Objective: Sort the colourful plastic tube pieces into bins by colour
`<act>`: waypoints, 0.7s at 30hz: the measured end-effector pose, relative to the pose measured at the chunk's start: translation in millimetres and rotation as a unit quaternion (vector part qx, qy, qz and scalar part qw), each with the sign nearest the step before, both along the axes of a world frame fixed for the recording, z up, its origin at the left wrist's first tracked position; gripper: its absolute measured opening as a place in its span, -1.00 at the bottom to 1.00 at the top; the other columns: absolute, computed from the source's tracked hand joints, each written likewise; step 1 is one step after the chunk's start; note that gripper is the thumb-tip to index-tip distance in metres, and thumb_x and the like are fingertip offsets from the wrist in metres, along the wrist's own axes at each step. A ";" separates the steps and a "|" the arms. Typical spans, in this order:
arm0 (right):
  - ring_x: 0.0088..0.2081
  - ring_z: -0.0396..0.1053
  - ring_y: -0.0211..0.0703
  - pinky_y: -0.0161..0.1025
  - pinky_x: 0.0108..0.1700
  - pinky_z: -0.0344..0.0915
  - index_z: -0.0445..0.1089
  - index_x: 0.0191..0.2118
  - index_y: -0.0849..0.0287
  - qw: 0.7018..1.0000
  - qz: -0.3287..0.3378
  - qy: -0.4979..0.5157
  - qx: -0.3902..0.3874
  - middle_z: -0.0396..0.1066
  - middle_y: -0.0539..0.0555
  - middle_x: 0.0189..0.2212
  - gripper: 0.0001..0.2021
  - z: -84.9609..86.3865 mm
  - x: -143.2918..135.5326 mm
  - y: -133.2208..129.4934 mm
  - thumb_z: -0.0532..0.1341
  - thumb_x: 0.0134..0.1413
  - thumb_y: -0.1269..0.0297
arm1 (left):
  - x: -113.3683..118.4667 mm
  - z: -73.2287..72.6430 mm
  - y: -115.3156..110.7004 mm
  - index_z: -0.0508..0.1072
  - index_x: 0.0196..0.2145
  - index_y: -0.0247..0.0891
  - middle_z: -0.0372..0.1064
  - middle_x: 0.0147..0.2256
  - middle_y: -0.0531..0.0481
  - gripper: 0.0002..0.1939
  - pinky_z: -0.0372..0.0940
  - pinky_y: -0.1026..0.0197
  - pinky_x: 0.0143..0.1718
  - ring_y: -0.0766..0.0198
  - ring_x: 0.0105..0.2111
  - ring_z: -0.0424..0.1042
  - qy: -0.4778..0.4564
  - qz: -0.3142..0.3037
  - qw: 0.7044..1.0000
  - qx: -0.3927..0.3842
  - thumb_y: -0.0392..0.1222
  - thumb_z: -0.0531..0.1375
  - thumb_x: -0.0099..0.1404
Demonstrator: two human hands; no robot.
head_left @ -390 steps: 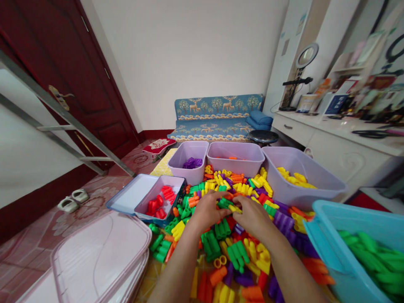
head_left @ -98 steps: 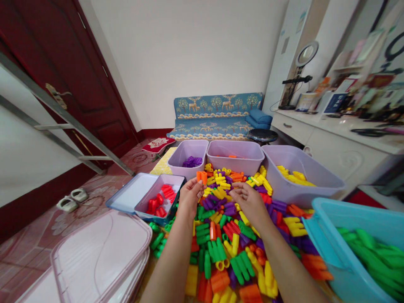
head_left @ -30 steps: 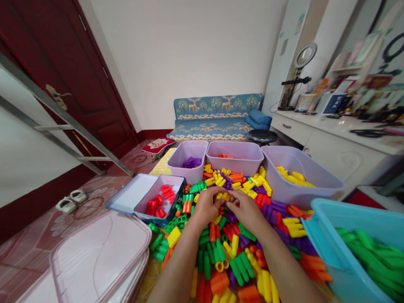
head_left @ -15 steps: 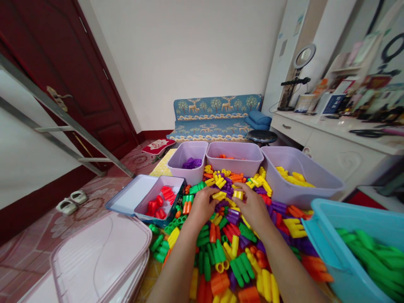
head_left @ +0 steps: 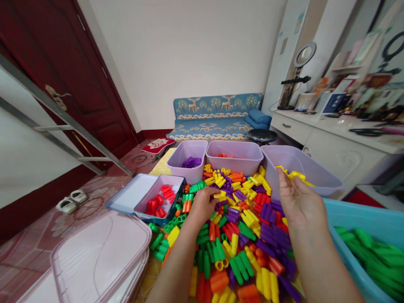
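A large pile of plastic pieces [head_left: 243, 265] in yellow, green, purple, red and orange covers the table. My left hand [head_left: 203, 204] rests over the middle-left of the pile, its curled fingertips at a yellow piece [head_left: 221, 195]. Raised at the near edge of the right lilac bin [head_left: 328, 181], my right hand [head_left: 298, 200] has its fingers extended, with yellow pieces [head_left: 296, 174] lying in the bin just beyond. Purple pieces [head_left: 192, 162] lie in the left lilac bin [head_left: 187, 172], and orange ones in the middle lilac bin [head_left: 235, 162].
A turquoise bin [head_left: 356, 206] with green pieces stands at the right. On the left are a tin [head_left: 175, 185] holding red pieces and stacked pale lids [head_left: 101, 252]. Behind stand a blue patterned sofa [head_left: 214, 120] and a black stool [head_left: 261, 135].
My right hand has moved from the pile's middle rightward to the right lilac bin; the yellow piece it held is gone from its fingers. My left hand has barely moved.
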State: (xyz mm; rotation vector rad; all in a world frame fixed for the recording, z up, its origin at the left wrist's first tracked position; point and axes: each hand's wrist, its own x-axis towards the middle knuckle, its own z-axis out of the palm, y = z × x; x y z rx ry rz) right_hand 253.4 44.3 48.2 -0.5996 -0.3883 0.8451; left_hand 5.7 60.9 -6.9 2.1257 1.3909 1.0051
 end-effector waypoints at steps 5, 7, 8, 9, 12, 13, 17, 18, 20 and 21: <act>-0.09 0.45 -0.23 -0.21 0.13 0.31 0.35 -0.42 0.23 0.998 -0.008 0.031 -0.049 0.45 0.08 -0.33 -0.78 9.5 4.5 -3.6 0.02 0.11 0.57 | 0.3 -1.7 1.4 0.54 -0.17 -0.30 0.49 -0.21 -0.13 -0.69 0.32 0.16 -0.16 0.18 -0.26 0.45 0.007 0.002 1.000 -0.006 -0.42 0.21 0.09; -0.11 0.46 -0.19 -0.14 0.15 0.29 0.33 -0.44 0.22 0.999 0.004 -0.003 -0.046 0.45 0.09 -0.33 -0.86 9.0 3.7 -5.1 0.11 0.04 0.55 | 0.3 -2.2 1.7 0.54 -0.17 -0.30 0.49 -0.21 -0.14 -0.69 0.32 0.16 -0.16 0.17 -0.26 0.44 0.010 0.002 1.000 -0.005 -0.42 0.21 0.09; -0.13 0.47 -0.17 -0.10 0.15 0.29 0.33 -0.45 0.21 0.999 0.013 -0.019 -0.039 0.45 0.08 -0.34 -0.89 8.2 2.4 -6.0 0.17 -0.01 0.54 | 0.3 -2.4 1.8 0.53 -0.17 -0.30 0.49 -0.21 -0.14 -0.69 0.32 0.16 -0.16 0.17 -0.26 0.44 0.011 0.003 1.000 -0.004 -0.43 0.21 0.10; -0.15 0.47 -0.15 -0.05 0.14 0.30 0.33 -0.44 0.21 0.999 0.019 -0.032 -0.032 0.45 0.05 -0.36 -0.90 7.3 0.3 -7.0 0.22 -0.08 0.54 | 0.1 -2.6 1.9 0.53 -0.17 -0.30 0.49 -0.21 -0.13 -0.69 0.32 0.16 -0.15 0.17 -0.26 0.44 0.011 0.003 1.000 -0.002 -0.43 0.20 0.10; -0.23 0.50 -0.14 0.04 0.04 0.37 0.36 -0.30 0.17 0.997 0.006 -0.068 -0.021 0.43 -0.03 -0.40 -0.73 5.9 -9.1 -10.4 0.33 -0.23 0.49 | -0.6 -2.5 1.9 0.53 -0.17 -0.30 0.49 -0.20 -0.13 -0.69 0.32 0.16 -0.14 0.17 -0.24 0.44 0.014 0.004 1.000 0.001 -0.43 0.21 0.10; -0.25 0.50 -0.14 0.02 -0.01 0.40 0.37 -0.25 0.15 0.996 -0.001 -0.089 -0.025 0.43 -0.04 -0.39 -0.68 5.8 -12.5 -11.7 0.35 -0.25 0.45 | -0.7 -2.3 1.8 0.53 -0.17 -0.30 0.49 -0.20 -0.13 -0.69 0.32 0.16 -0.14 0.17 -0.24 0.45 0.014 0.003 1.000 0.002 -0.43 0.21 0.10; -0.33 0.50 -0.13 -0.11 -0.22 0.48 0.42 -0.16 0.16 0.960 0.087 -0.251 -0.090 0.47 0.02 -0.37 -0.59 2.9 -23.4 -15.9 0.39 -0.25 0.23 | 0.3 -0.9 0.8 0.53 -0.18 -0.31 0.49 -0.19 -0.11 -0.70 0.32 0.19 -0.15 0.19 -0.24 0.45 0.019 0.005 1.000 -0.002 -0.44 0.22 0.11; -0.34 0.49 -0.12 -0.13 -0.26 0.48 0.43 -0.15 0.17 0.935 0.129 -0.310 -0.119 0.48 0.04 -0.37 -0.57 0.5 -25.3 -16.3 0.39 -0.25 0.20 | 0.9 -0.6 0.5 0.53 -0.18 -0.31 0.50 -0.20 -0.11 -0.71 0.32 0.19 -0.16 0.20 -0.25 0.45 0.020 0.008 1.000 -0.002 -0.44 0.22 0.11; -0.33 0.49 -0.08 -0.13 -0.27 0.46 0.47 -0.19 0.18 0.866 0.181 -0.436 -0.162 0.52 0.07 -0.36 -0.60 -6.5 -27.9 -15.4 0.39 -0.26 0.18 | 2.3 -0.2 -0.2 0.53 -0.19 -0.30 0.51 -0.21 -0.09 -0.72 0.33 0.20 -0.17 0.21 -0.25 0.45 0.016 0.012 1.000 0.005 -0.43 0.23 0.11; -0.31 0.48 -0.06 -0.12 -0.24 0.44 0.50 -0.23 0.18 0.834 0.183 -0.491 -0.174 0.53 0.09 -0.34 -0.64 -10.4 -28.7 -14.2 0.39 -0.26 0.18 | 2.8 0.1 -0.6 0.53 -0.19 -0.29 0.51 -0.22 -0.08 -0.73 0.33 0.21 -0.17 0.22 -0.25 0.45 0.010 0.015 1.000 0.011 -0.41 0.24 0.11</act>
